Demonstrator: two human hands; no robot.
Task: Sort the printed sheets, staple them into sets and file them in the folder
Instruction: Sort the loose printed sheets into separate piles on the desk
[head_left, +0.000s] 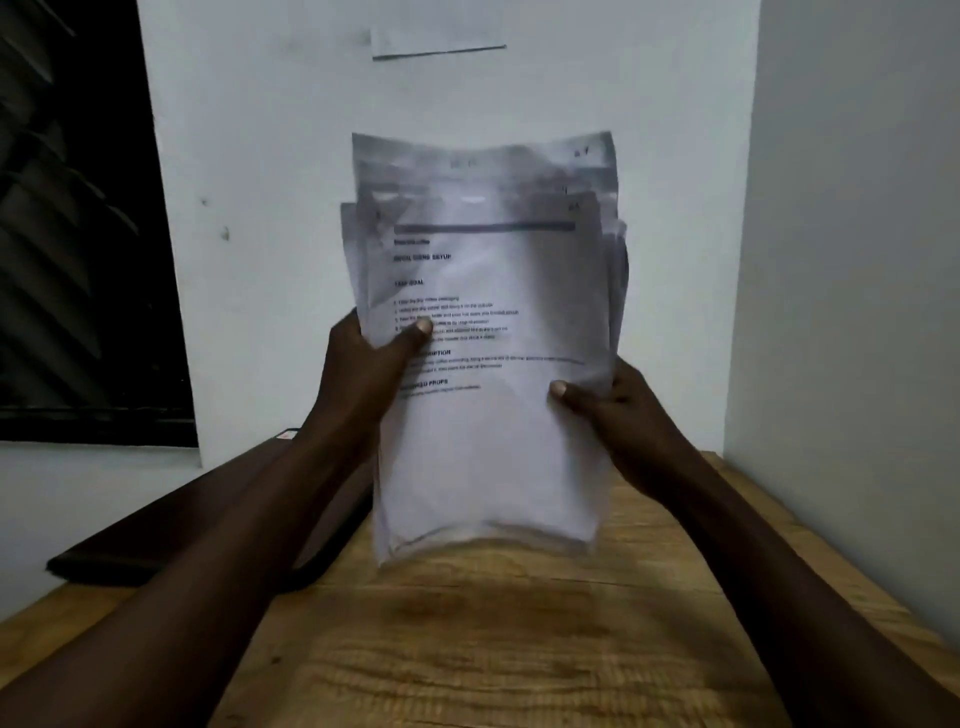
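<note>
Desk (493, 649): wooden. It is the natural stop against which to square paper.

Printed sheets (493, 441): one loose stack, held upright over the middle of the desk with the text facing the person. The top edges are staggered. The lower edge is blurred, so contact with the desk cannot be confirmed.

Left hand (363, 374): grasping the stack's left edge, thumb on the front page.

Right hand (618, 415): grasping the right edge lower down, thumb on the front.

Judgement: the step is sorting, at an early stage, and no stapled set is apparent.

Recommended: slacken both grips slightly and tap the lower edge on the desk until the tops align. Then read the headings and deal the pages out by set.

Folder (171, 535): dark, lying flat on the desk to the left, partly behind the left forearm. It appears closed, and its contents are not visible.
</note>
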